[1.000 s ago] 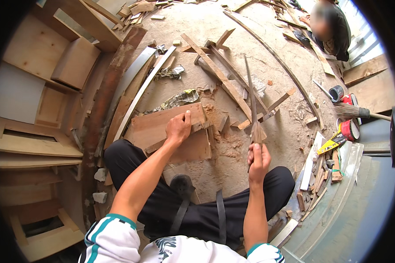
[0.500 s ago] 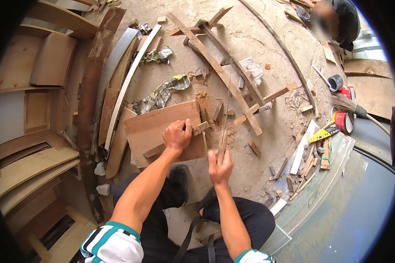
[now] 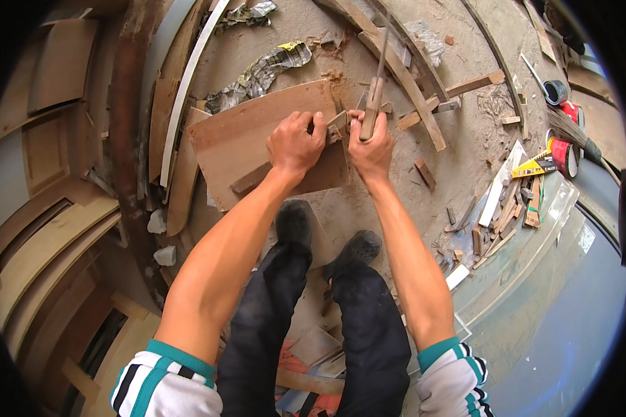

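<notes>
My left hand (image 3: 295, 144) is closed over a narrow wooden strip (image 3: 252, 178), pressing it down on a flat brown wooden board (image 3: 222, 142). The strip's far end sticks out past my knuckles at the board's right edge. Just right of that end, my right hand (image 3: 373, 149) grips a wooden-framed saw (image 3: 373, 104), seen nearly edge-on and pointing away from me. My fingers hide part of its handle. Whether the blade touches the strip, I cannot tell. My shoes (image 3: 293, 221) are on the ground just in front of the board.
Crossed wooden bars (image 3: 405, 76) lie on the dusty ground ahead. At right are wood offcuts (image 3: 497, 215), a yellow-handled saw (image 3: 533, 165), cans (image 3: 556, 92), a brush (image 3: 570, 128) and glass sheets (image 3: 535, 299). Cabinet-like wooden frames (image 3: 45, 243) line the left, with crumpled paper (image 3: 261, 76) beyond the board.
My view has tilted down toward my legs, so the scene sits higher. My right hand and the saw have moved forward, away from me. The left hand still holds the strip.
</notes>
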`<state>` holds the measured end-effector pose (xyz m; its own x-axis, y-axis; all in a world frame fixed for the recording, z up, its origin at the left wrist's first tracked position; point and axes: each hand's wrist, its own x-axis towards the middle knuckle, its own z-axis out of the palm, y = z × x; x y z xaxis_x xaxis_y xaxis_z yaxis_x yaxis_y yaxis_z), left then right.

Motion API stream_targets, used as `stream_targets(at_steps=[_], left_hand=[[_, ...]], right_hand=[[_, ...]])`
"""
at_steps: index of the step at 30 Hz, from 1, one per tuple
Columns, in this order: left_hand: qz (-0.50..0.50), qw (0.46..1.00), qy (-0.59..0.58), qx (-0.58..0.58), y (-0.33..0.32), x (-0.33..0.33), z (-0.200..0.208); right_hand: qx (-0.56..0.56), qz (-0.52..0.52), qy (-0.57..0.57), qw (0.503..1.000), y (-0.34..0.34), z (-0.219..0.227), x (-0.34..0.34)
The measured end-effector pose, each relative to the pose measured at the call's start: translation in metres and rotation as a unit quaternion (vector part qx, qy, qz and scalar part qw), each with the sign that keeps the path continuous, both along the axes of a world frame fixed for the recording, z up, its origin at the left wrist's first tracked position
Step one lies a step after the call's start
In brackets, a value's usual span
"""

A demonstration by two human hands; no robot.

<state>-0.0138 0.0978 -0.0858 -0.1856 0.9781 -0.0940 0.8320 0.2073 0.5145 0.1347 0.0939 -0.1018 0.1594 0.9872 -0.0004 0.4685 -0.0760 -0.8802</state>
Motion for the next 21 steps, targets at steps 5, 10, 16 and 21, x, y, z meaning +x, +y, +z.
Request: stream_targets(at_steps=[5, 10, 16, 21], left_hand=[[-0.015, 0.999, 0.004, -0.037, 0.001, -0.002, 0.005], [-0.039, 0.997, -0.018, -0.064, 0.003, -0.004, 0.009], [-0.043, 0.994, -0.052, -0.085, 0.009, -0.001, 0.014], [0.028, 0.987, -0.030, -0.153, 0.012, 0.005, 0.014]], right_hand=[[0.035, 0.067, -0.015, 0.997, 0.007, 0.003, 0.006], [-0.030, 0.078, -0.065, 0.994, -0.013, 0.009, 0.011], [-0.022, 0.051, -0.027, 0.998, -0.029, 0.031, 0.016], [-0.071, 0.020, 0.019, 0.997, -0.045, 0.055, 0.022]])
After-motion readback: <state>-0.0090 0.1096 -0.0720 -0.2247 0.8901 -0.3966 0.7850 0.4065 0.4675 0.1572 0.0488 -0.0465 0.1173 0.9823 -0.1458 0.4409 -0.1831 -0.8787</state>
